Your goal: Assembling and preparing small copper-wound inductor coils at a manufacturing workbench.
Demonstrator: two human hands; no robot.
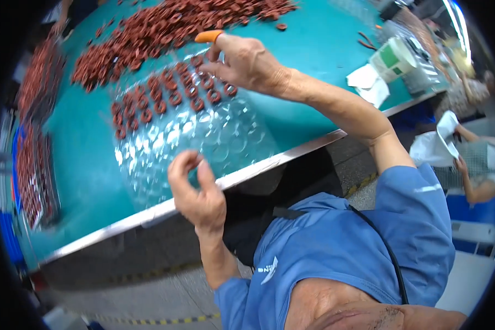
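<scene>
A clear plastic blister tray (pixel 198 143) with rows of round pockets lies on the green table, its near edge at the table's rim. Dark red rings (pixel 159 106) fill several columns of its far half; the near pockets hold none. My right hand (pixel 250 63) is over the tray's far right corner, an orange finger cot (pixel 208 36) on its raised index finger. Its thumb and curled fingers close at a red ring there. Nearer me, my left hand (pixel 195 192) hovers over the tray's near edge, thumb and forefinger curled together; anything between their tips is too blurred to tell.
A big heap of loose red rings (pixel 176 27) spreads along the far side of the green table (pixel 82 187). Filled clear packs (pixel 36 176) stack at the left. A green-and-white cup (pixel 393 59), white paper (pixel 368 82) and pliers (pixel 367 41) lie right. Another person sits far right.
</scene>
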